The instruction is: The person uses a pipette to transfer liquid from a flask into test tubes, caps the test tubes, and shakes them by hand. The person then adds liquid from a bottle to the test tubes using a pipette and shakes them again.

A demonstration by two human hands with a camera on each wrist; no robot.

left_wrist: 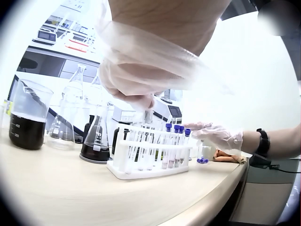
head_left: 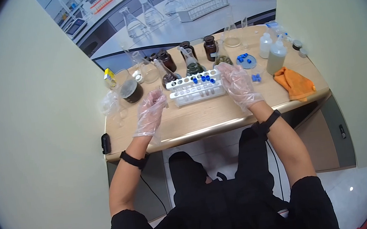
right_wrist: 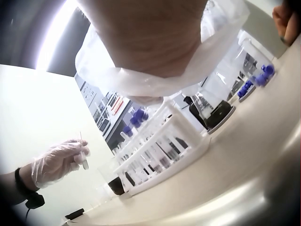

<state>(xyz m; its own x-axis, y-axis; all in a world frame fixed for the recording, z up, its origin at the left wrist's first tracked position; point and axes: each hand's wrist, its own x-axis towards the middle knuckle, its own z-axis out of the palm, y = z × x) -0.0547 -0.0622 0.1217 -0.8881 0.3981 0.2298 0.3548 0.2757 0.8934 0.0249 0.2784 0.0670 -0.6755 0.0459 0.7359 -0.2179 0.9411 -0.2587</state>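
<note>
A white test tube rack point(head_left: 197, 94) stands near the table's middle, holding several clear tubes, some with blue caps point(left_wrist: 177, 128). To its left, my gloved left hand point(head_left: 151, 112) pinches a small clear test tube point(right_wrist: 85, 163), raised above the tabletop; its lower end shows below the fingers in the right wrist view. My gloved right hand point(head_left: 238, 85) is at the rack's right end, fingers around its upper corner. In the right wrist view, that hand's wrist and glove cuff cover most of its fingers.
Flasks with dark contents point(head_left: 194, 68) and brown bottles point(head_left: 210, 49) stand behind the rack. A beaker of dark liquid point(head_left: 131, 92) is at left. Right of the rack are a dish of blue caps point(head_left: 246, 62), a squeeze bottle point(head_left: 276, 58) and an orange cloth point(head_left: 295, 84).
</note>
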